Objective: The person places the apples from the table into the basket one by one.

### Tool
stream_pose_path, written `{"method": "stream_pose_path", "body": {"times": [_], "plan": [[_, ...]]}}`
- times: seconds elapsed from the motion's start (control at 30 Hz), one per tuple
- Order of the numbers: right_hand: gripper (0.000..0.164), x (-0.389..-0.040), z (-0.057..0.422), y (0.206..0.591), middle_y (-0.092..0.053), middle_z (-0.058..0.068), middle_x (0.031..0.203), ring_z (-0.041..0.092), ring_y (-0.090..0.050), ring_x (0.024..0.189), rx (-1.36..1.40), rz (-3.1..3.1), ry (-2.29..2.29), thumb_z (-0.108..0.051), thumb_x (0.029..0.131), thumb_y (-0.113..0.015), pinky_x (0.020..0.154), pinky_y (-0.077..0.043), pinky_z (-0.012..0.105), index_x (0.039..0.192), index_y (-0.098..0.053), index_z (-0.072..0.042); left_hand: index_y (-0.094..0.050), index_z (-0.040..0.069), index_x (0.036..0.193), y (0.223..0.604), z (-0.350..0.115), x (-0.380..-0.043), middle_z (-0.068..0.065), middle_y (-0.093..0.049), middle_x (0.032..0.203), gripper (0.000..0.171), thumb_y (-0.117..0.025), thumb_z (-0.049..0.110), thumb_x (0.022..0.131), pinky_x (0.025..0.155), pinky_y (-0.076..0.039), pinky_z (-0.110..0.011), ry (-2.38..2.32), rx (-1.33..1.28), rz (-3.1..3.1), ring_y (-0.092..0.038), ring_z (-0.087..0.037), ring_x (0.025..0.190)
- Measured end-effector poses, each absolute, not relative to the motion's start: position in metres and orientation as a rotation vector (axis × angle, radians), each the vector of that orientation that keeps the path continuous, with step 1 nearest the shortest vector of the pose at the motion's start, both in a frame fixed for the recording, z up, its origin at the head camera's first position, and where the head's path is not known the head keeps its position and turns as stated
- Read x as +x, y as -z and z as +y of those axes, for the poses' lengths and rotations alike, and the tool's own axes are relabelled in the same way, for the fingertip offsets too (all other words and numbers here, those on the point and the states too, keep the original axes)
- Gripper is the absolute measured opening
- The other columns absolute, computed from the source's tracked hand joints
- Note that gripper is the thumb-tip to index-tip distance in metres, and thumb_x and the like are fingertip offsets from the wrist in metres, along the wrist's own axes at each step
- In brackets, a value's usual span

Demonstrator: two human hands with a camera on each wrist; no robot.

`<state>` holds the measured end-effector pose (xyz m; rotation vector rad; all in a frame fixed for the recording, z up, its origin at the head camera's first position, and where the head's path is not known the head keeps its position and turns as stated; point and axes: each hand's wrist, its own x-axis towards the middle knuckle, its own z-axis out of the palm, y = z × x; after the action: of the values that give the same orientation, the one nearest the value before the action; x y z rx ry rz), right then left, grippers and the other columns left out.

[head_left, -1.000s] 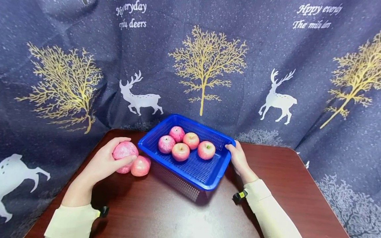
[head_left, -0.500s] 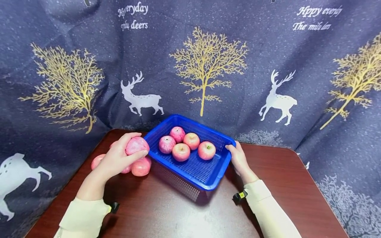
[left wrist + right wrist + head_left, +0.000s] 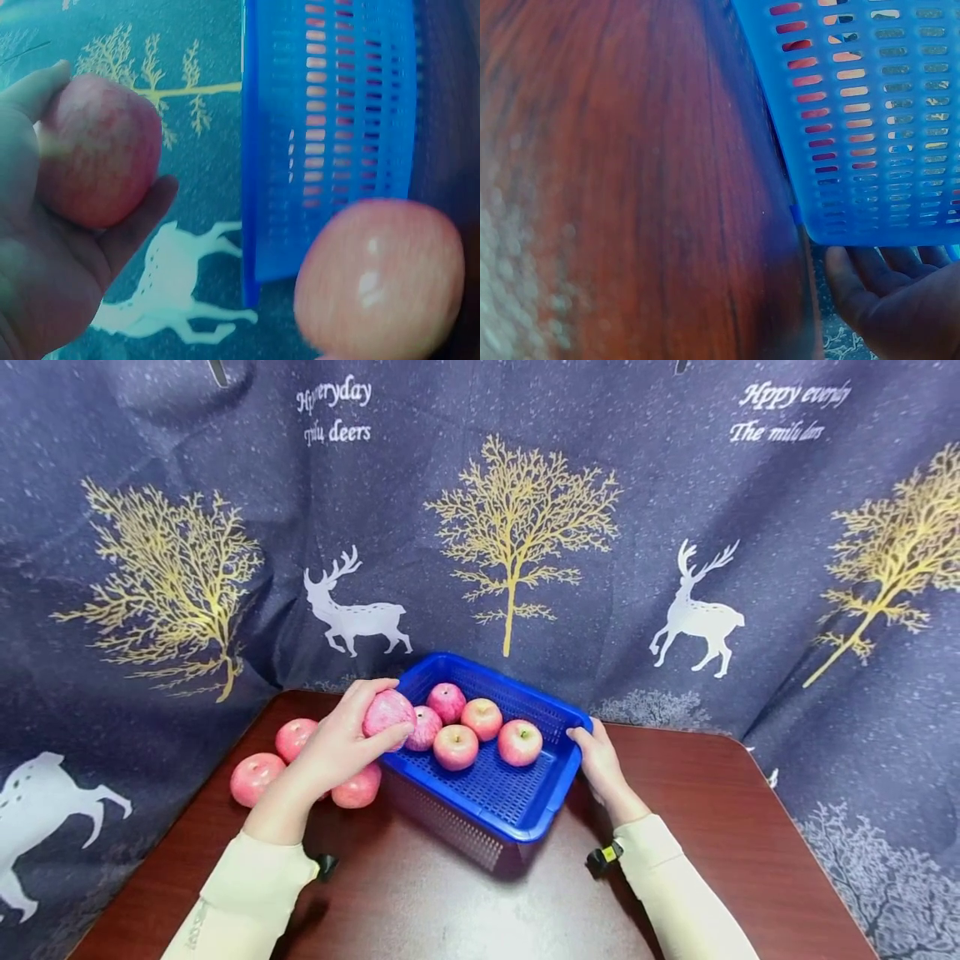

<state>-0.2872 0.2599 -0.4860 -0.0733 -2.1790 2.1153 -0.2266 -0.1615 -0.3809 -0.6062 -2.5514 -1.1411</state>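
A red-pink apple (image 3: 387, 713) is gripped between the thumb and fingers of my left hand (image 3: 341, 743), held over the left rim of a blue plastic basket (image 3: 480, 814). In the left wrist view the same apple (image 3: 105, 154) sits against the palm, beside the basket's perforated wall (image 3: 281, 150). Several apples lie inside the basket, among them one apple (image 3: 520, 742) toward its right side. My right hand (image 3: 602, 762) grips the basket's right end, thumb over the rim; in the right wrist view its fingers (image 3: 855, 289) reach under that rim.
Left of the basket, loose apples rest on the brown table (image 3: 420, 893): one apple (image 3: 257, 778) farthest left, one apple (image 3: 296, 738) behind it, and one apple (image 3: 357, 787) close to the basket. A dark curtain (image 3: 570, 410) with deer and trees hangs behind.
My left hand has carried its apple rightward, from among the loose apples to above the basket's left rim. Apples it covered now show at the left. My right hand stays on the basket.
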Motion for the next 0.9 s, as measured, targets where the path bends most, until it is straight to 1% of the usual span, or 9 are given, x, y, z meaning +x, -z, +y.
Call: {"method": "stream_pose_path", "body": {"times": [0.1,0.17,0.27,0.4,0.5,0.63,0.77,0.9], "plan": [[0.049,-0.286,0.260,0.486,-0.058,0.026,0.144,0.030,-0.069,0.116,-0.090,-2.192,-2.102,-0.017,0.110,-0.054,0.098,-0.063,0.038,0.152,-0.045,0.005,-0.054,0.017,0.160,0.382,-0.151,-0.231,-0.009,-0.056,0.157,0.071,-0.081,0.045,0.101,0.114,-0.050,-0.062,1.097,-0.634,-2.579,-0.060,-0.033,0.142],[0.049,-0.286,0.261,0.486,-0.058,0.026,0.145,0.032,-0.069,0.118,-0.096,-2.200,-2.093,-0.018,0.110,-0.054,0.098,-0.062,0.037,0.153,-0.045,0.005,-0.054,0.018,0.160,0.382,-0.142,-0.233,-0.007,-0.056,0.157,0.071,-0.081,0.047,0.101,0.113,-0.051,-0.060,1.074,-0.651,-2.599,-0.061,-0.032,0.141],[0.049,-0.285,0.262,0.486,-0.058,0.026,0.145,0.034,-0.068,0.119,-0.098,-2.216,-2.072,-0.019,0.110,-0.054,0.098,-0.062,0.036,0.152,-0.045,0.005,-0.055,0.022,0.159,0.381,-0.129,-0.235,-0.003,-0.057,0.156,0.071,-0.082,0.051,0.099,0.112,-0.053,-0.057,1.038,-0.676,-2.627,-0.063,-0.028,0.138],[0.048,-0.285,0.263,0.486,-0.058,0.027,0.144,0.032,-0.069,0.117,-0.088,-2.220,-2.063,-0.019,0.110,-0.054,0.094,-0.062,0.033,0.151,-0.046,0.005,-0.056,0.025,0.158,0.378,-0.113,-0.238,0.000,-0.058,0.152,0.071,-0.083,0.052,0.098,0.111,-0.053,-0.053,0.982,-0.744,-2.637,-0.063,-0.023,0.134],[0.047,-0.284,0.263,0.486,-0.059,0.027,0.143,0.031,-0.070,0.115,-0.090,-2.216,-2.066,-0.018,0.110,-0.054,0.092,-0.063,0.032,0.150,-0.046,0.005,-0.058,0.021,0.156,0.377,-0.102,-0.241,-0.003,-0.059,0.150,0.072,-0.083,0.053,0.098,0.110,-0.054,-0.051,0.931,-0.805,-2.632,-0.062,-0.023,0.133],[0.047,-0.284,0.262,0.485,-0.059,0.026,0.142,0.028,-0.070,0.112,-0.099,-2.218,-2.061,-0.019,0.110,-0.054,0.091,-0.062,0.030,0.150,-0.046,0.004,-0.058,0.017,0.155,0.376,-0.088,-0.245,-0.005,-0.059,0.151,0.073,-0.079,0.057,0.099,0.108,-0.056,-0.053,0.863,-0.849,-2.653,-0.061,-0.026,0.136],[0.047,-0.284,0.261,0.485,-0.059,0.025,0.142,0.024,-0.071,0.110,-0.102,-2.216,-2.068,-0.019,0.110,-0.055,0.091,-0.062,0.030,0.150,-0.047,0.004,-0.057,0.017,0.157,0.376,-0.077,-0.246,-0.005,-0.057,0.153,0.073,-0.076,0.060,0.100,0.109,-0.056,-0.056,0.820,-0.865,-2.696,-0.059,-0.027,0.140],[0.047,-0.284,0.263,0.484,-0.059,0.026,0.144,0.024,-0.071,0.111,-0.082,-2.228,-2.069,-0.020,0.111,-0.055,0.092,-0.062,0.030,0.151,-0.046,0.004,-0.061,0.019,0.154,0.379,-0.064,-0.250,-0.006,-0.059,0.149,0.071,-0.076,0.061,0.099,0.105,-0.055,-0.060,0.773,-0.882,-2.710,-0.056,-0.026,0.139]]}}
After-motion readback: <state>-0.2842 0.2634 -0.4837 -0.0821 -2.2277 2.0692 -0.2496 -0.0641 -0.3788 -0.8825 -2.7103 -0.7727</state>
